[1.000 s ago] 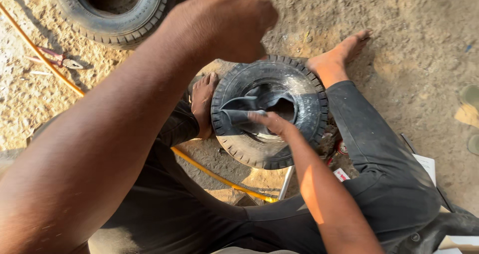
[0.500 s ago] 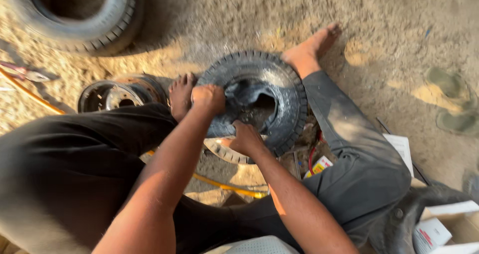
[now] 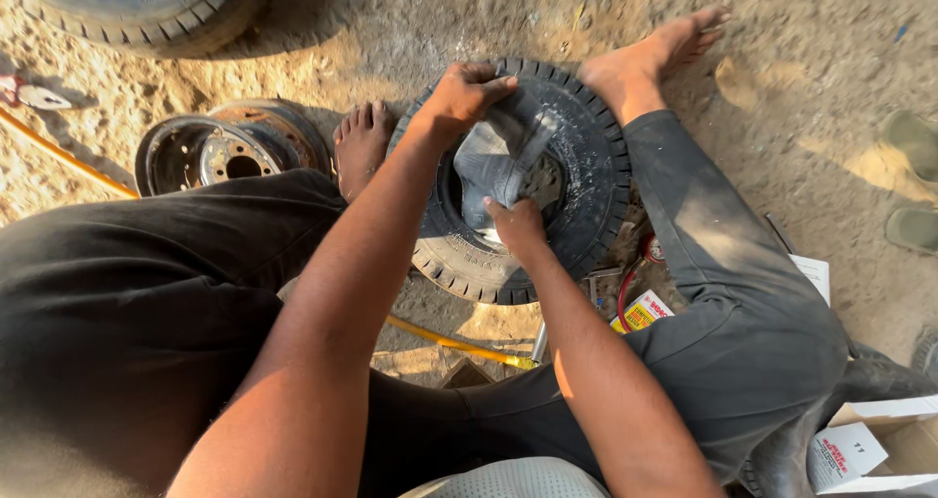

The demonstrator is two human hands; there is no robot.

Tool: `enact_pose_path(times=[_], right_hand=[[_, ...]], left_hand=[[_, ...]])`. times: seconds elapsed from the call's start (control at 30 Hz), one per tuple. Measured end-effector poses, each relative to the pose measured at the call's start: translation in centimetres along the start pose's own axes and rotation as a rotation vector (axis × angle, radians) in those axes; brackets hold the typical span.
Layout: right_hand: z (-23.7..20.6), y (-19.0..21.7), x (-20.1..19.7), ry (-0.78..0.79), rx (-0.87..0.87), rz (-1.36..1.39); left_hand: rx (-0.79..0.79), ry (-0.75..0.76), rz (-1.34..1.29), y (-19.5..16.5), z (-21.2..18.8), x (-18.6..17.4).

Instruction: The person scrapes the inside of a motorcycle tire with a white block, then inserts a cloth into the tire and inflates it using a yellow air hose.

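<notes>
A small black tyre [image 3: 586,180] lies flat on the sandy ground between my bare feet. A grey inner tube [image 3: 498,156] is bunched up in its centre hole and drapes over the far rim. My left hand [image 3: 459,97] grips the tube's upper fold against the tyre's far edge. My right hand [image 3: 515,226] presses fingers-down on the lower part of the tube inside the hole. Both forearms reach out over my dark trousers.
A bare metal wheel rim [image 3: 210,151] lies left of my foot. A large tyre [image 3: 137,4] sits at the top left. A yellow hose [image 3: 459,345] runs under my leg. A small yellow packet [image 3: 640,312] and cardboard boxes [image 3: 860,444] lie at the right.
My left hand came down from near the camera onto the tyre's far edge and took hold of the tube. The view shifted, so the wheel rim now shows at the left.
</notes>
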State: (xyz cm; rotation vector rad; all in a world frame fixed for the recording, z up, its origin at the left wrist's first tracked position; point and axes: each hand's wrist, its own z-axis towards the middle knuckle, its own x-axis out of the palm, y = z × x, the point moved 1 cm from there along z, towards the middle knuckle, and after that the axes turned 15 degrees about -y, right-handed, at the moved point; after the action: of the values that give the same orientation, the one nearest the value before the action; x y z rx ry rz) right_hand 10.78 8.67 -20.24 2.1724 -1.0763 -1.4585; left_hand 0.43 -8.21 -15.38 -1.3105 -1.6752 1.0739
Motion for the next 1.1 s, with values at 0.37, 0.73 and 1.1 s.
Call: enact_pose_path(times=[0.37, 0.73, 1.1], right_hand=[[0.2, 1.8, 1.8, 0.349, -0.180, -0.691], [2.4, 0.7, 4.1, 0.037, 0.198, 0.283], [4.4, -0.9, 2.7, 0.445, 0.211, 0.345]], left_hand=[[-0.066, 0.180, 0.078, 1.5, 1.0, -0.3], [0.163, 0.037, 0.395, 2.1, 1.2, -0.7], [0.219, 0.090, 0.661, 1.9, 0.8, 0.5]])
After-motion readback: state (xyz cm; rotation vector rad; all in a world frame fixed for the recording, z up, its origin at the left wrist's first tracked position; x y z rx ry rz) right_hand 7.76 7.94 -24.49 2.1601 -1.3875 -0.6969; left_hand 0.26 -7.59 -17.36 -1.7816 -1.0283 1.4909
